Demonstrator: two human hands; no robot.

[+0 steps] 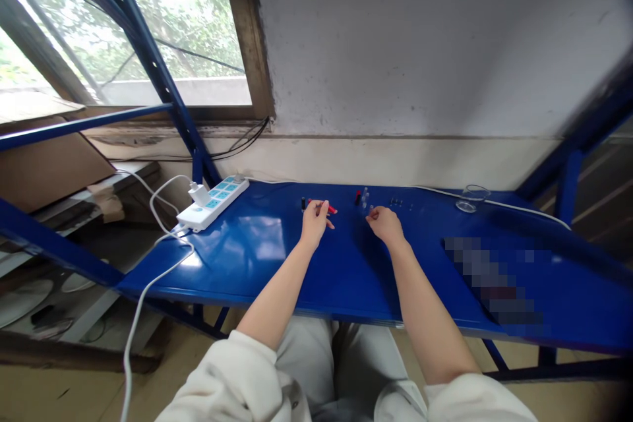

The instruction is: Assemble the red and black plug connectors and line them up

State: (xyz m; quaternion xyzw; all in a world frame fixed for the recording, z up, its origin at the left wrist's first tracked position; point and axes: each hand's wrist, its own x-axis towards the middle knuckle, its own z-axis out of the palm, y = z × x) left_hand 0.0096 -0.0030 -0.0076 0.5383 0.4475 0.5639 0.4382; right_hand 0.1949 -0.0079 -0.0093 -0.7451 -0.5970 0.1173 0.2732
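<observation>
A shelf [74, 264] stood at the far left, with a brown board [54, 171] above it. A window [192, 20] stood open to view behind a blue frame [148, 46]. A white power strip [212, 206] lay aslant on the left end of the blue table [341, 270]; a white plug [199, 193] was seated in it, and a white cable [143, 297] ran down over the table's front edge.

Further right, a small black piece [303, 203] stood just beside the left hand [313, 224]. That hand was over the table, its thumb and fingers narrowed about a red tube [333, 210], which lay slantwise across them, one end showing to the right.

Between the hands, near the table's back edge, a red and black piece [358, 196] stood next to some clear pieces [364, 198]. The right hand [386, 225] was just in front and to the right of these, fingertips drawn together; whether they gripped anything could not be told.

Several tiny parts [395, 202] lay beyond the right hand. Farther right, a clear cup [472, 198] was near the wall [420, 46]. A dark item [494, 283], blurred by blocks, lay at the table's right.
</observation>
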